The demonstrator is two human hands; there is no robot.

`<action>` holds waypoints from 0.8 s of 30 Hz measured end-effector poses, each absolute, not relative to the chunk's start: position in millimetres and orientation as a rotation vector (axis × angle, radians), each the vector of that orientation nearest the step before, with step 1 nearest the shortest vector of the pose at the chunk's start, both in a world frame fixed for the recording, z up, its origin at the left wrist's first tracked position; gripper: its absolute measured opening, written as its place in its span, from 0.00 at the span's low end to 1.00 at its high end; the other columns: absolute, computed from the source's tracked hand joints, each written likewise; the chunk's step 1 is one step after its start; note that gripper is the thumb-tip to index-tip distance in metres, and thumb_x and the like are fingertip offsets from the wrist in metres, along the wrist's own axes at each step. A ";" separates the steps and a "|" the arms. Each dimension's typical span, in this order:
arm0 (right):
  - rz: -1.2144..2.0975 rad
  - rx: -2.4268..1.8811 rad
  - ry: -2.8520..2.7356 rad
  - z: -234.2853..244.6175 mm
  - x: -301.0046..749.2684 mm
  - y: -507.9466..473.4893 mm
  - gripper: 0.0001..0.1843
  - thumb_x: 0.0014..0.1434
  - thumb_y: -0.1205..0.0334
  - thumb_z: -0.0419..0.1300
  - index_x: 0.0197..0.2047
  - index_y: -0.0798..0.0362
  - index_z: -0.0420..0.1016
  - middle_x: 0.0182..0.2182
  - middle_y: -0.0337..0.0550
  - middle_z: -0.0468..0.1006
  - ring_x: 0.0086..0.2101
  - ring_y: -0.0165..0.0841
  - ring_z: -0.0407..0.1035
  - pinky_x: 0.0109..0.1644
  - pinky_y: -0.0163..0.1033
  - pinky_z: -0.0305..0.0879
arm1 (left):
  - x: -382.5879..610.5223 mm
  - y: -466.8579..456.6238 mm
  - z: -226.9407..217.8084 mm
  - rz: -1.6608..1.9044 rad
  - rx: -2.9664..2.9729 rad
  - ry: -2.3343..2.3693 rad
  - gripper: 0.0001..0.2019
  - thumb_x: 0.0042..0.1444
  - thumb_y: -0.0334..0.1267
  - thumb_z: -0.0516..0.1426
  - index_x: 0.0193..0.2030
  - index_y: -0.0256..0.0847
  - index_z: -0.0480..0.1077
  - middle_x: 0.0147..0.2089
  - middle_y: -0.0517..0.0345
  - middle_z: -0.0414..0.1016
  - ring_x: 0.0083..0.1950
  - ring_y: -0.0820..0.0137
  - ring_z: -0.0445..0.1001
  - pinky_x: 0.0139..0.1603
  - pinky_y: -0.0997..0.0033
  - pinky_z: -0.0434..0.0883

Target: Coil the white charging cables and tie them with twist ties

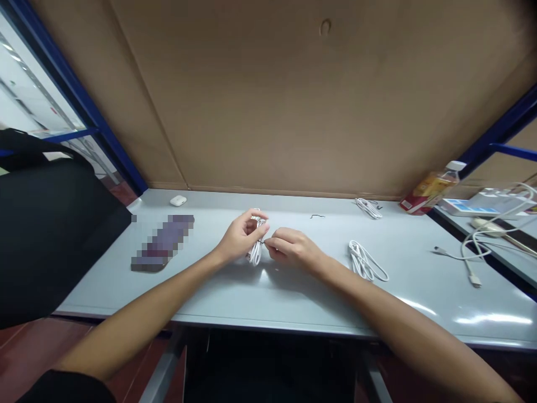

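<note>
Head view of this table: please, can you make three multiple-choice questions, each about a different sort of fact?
1. Where is the small white case?
A) Near the far edge of the table, left of the hands
B) In the left hand
C) On the floor

2. How many white cable bundles lie on the table, not counting the one in the hands?
A) None
B) Five
C) Two

3. What is the left hand doing?
A) Lying flat on the table
B) Closed around a coiled white cable
C) Resting on the floor

Answers:
1. A, the case sits by the far edge.
2. C, one bundle lies right of the hands, another farther back.
3. B, its fingers wrap the coil.
</note>
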State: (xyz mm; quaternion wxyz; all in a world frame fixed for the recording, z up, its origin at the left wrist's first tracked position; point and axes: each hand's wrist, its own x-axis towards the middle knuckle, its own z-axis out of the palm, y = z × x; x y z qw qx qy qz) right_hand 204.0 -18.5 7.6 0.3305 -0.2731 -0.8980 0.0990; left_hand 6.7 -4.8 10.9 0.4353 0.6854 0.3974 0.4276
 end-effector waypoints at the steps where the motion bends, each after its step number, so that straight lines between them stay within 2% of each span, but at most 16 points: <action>1: 0.266 -0.711 -2.344 6.9 203.2 -18.8 0.14 0.67 0.65 0.52 0.29 0.45 0.70 0.26 0.41 0.66 0.27 0.35 0.56 0.35 0.42 0.59 | 6.4 -3.4 10.4 1.014 1.680 1.012 0.19 0.63 0.51 0.60 0.52 0.40 0.71 0.23 0.68 0.63 0.20 0.77 0.59 0.22 0.77 0.58; 5: 0.337 -0.756 -2.240 5.7 202.3 -17.6 0.12 0.64 0.64 0.55 0.29 0.46 0.73 0.25 0.42 0.69 0.27 0.35 0.59 0.35 0.41 0.60 | 4.6 2.5 6.2 0.827 1.592 1.005 0.18 0.63 0.50 0.54 0.40 0.36 0.75 0.23 0.60 0.69 0.19 0.75 0.64 0.19 0.74 0.57; 8: 0.401 -0.833 -2.104 9.2 203.9 -15.5 0.10 0.63 0.63 0.57 0.29 0.47 0.74 0.26 0.42 0.71 0.27 0.34 0.62 0.35 0.40 0.61 | 5.1 3.1 2.2 0.736 1.531 0.963 0.18 0.63 0.47 0.48 0.32 0.37 0.72 0.25 0.54 0.74 0.20 0.72 0.70 0.20 0.73 0.57; 11: 0.456 -0.911 -2.026 14.2 208.4 -10.9 0.10 0.61 0.62 0.58 0.28 0.49 0.74 0.26 0.41 0.72 0.27 0.32 0.63 0.34 0.39 0.60 | 6.5 0.8 -0.1 0.724 1.605 0.988 0.17 0.64 0.47 0.48 0.32 0.39 0.68 0.23 0.57 0.74 0.20 0.72 0.69 0.23 0.72 0.59; 14: 0.540 -1.011 -2.008 15.6 214.9 -3.6 0.10 0.59 0.63 0.58 0.26 0.51 0.73 0.24 0.39 0.73 0.26 0.31 0.63 0.33 0.38 0.58 | 7.1 -1.4 -1.5 0.730 1.849 1.041 0.20 0.66 0.51 0.50 0.27 0.41 0.64 0.22 0.61 0.70 0.21 0.72 0.66 0.26 0.71 0.61; 18: 0.759 -1.124 -2.046 8.4 221.5 6.5 0.11 0.58 0.61 0.58 0.27 0.53 0.76 0.21 0.37 0.72 0.23 0.28 0.60 0.30 0.36 0.55 | 6.6 -3.4 -3.7 0.707 2.101 1.154 0.23 0.67 0.52 0.51 0.23 0.42 0.62 0.20 0.62 0.64 0.23 0.72 0.61 0.26 0.70 0.54; 21: 0.801 -1.166 -2.135 0.9 221.7 11.0 0.11 0.58 0.62 0.58 0.26 0.54 0.76 0.20 0.36 0.71 0.23 0.28 0.60 0.29 0.35 0.53 | 5.5 -5.5 -3.8 0.704 2.201 1.283 0.19 0.64 0.52 0.54 0.27 0.42 0.67 0.22 0.62 0.66 0.24 0.70 0.63 0.27 0.69 0.53; 24: 0.713 -1.210 -2.202 -2.2 219.8 11.3 0.11 0.57 0.64 0.57 0.24 0.53 0.74 0.20 0.37 0.72 0.24 0.28 0.60 0.29 0.36 0.52 | 3.9 -7.7 -2.1 0.697 2.270 1.310 0.14 0.60 0.51 0.59 0.44 0.43 0.72 0.27 0.62 0.72 0.28 0.67 0.69 0.30 0.69 0.60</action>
